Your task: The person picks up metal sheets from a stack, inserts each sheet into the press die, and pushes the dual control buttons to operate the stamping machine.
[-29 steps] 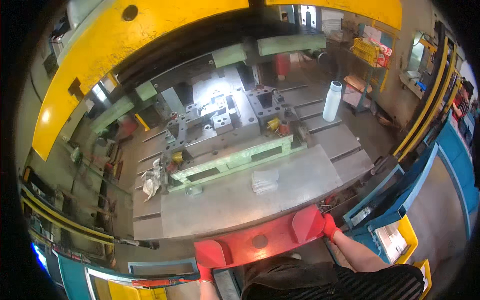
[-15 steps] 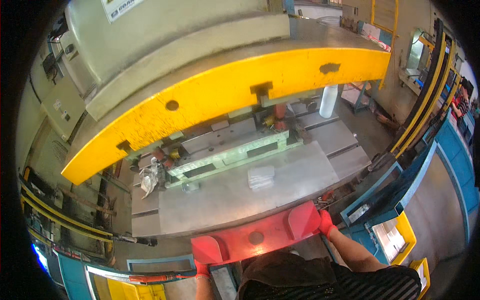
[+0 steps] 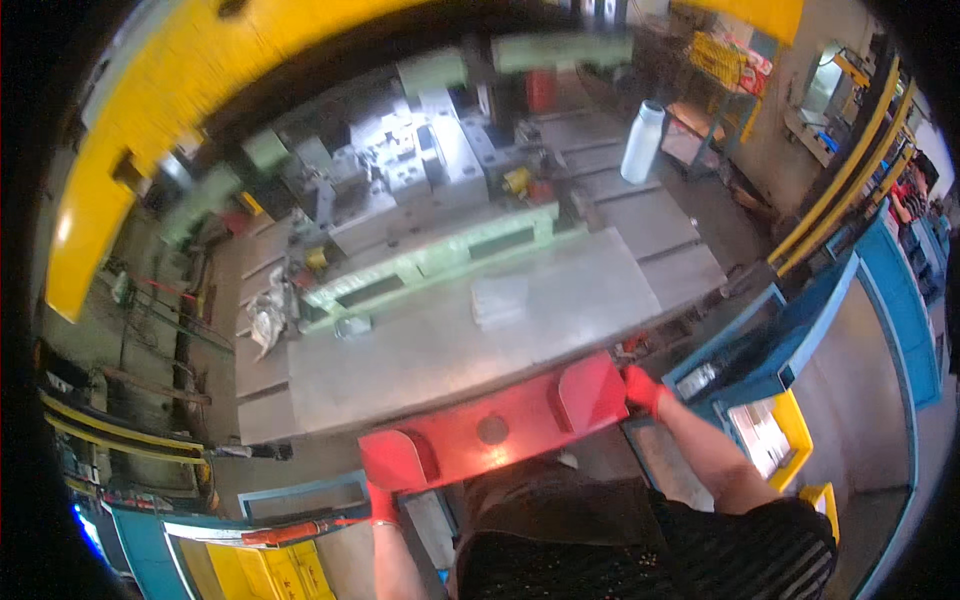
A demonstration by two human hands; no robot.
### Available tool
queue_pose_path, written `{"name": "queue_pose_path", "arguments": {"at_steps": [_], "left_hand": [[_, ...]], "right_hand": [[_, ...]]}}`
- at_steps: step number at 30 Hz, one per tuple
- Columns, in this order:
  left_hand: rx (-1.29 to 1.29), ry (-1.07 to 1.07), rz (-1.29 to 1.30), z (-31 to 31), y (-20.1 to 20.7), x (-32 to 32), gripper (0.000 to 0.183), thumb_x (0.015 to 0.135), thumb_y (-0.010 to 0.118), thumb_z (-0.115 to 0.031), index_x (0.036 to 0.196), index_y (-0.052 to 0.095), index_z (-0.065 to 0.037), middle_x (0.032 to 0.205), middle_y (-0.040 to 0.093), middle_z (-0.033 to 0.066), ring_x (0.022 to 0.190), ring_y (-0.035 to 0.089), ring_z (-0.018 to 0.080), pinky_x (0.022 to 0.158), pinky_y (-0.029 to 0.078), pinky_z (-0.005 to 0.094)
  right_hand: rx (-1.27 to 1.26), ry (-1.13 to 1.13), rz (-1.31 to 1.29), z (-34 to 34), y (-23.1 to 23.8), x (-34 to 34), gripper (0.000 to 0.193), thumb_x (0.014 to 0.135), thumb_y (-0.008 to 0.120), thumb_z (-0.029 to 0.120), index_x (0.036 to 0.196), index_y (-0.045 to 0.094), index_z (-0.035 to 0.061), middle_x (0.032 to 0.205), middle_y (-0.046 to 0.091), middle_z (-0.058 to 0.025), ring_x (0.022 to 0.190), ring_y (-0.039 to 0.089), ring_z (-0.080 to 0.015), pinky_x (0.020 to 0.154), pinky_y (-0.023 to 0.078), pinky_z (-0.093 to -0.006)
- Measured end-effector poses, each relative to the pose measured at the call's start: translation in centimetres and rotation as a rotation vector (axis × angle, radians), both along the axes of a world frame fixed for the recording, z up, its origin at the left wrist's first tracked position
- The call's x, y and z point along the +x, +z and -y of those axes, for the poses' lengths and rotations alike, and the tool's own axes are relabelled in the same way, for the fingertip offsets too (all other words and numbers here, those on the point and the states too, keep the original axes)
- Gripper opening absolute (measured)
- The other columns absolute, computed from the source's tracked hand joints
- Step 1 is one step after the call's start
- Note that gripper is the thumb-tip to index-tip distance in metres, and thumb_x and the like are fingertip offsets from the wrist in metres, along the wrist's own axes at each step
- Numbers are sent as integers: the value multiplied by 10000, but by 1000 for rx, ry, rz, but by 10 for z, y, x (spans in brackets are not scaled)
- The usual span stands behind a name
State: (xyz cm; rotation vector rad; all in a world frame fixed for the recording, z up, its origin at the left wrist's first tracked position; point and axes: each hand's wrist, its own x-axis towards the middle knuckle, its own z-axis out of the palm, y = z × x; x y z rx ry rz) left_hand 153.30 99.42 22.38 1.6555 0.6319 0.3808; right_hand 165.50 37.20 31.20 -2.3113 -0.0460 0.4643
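A long red metal bracket (image 3: 520,430) lies across in front of my body, close to the near edge of the press bed. It has a round hole (image 3: 492,430) in its middle and a raised rounded flange near each end. My left hand (image 3: 382,503), in a red glove, is closed on its left end. The red-gloved right hand (image 3: 643,390) grips the right end. Fingers of both hands are partly hidden. Beyond the bracket, a folded white cloth (image 3: 500,300) rests on the flat metal plate (image 3: 400,370).
A pale green die frame (image 3: 430,262) and grey die blocks (image 3: 400,160) stand behind the plate. The yellow press beam (image 3: 150,120) arches overhead. A white bottle (image 3: 642,145) stands at the right. Crumpled plastic (image 3: 268,315) lies left. Yellow bins (image 3: 798,440) and blue frames (image 3: 900,300) flank me.
The yellow press beam has risen, uncovering the die blocks behind. The view has shifted a little. Both hands still hold the red bracket.
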Motion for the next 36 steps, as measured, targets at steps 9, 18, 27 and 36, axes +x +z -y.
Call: {"name": "queue_pose_path", "arguments": {"at_steps": [9,18,27,36], "left_hand": [[404,266,-115,28,96,-1,272,832,608,-97,1057,581,54,1025,637,135,910,603,222,828,467,327],[251,151,165,56,179,69,309,864,568,-54,1150,530,55,1108,591,137,983,559,200,873,441,319],[260,147,183,48,174,98,287,852,569,-15,1133,570,40,1085,619,107,957,581,170,889,447,293],[255,-36,302,53,190,160,336,857,517,37,1193,519,41,1162,582,104,1023,549,152,883,449,269]], "right_hand": [[-84,30,487,-63,174,83,448,709,689,361,1040,615,67,941,608,-153,967,549,-343,857,431,-426],[-258,343,580,-151,154,191,522,675,719,361,1095,604,73,1118,545,-174,1097,475,-354,938,365,-433],[-384,451,700,-162,155,185,392,704,698,304,1012,602,82,1102,540,-160,1109,458,-317,916,345,-433],[-743,621,793,-174,178,171,382,723,655,266,1049,580,82,1022,546,-100,999,500,-262,828,384,-410]]}}
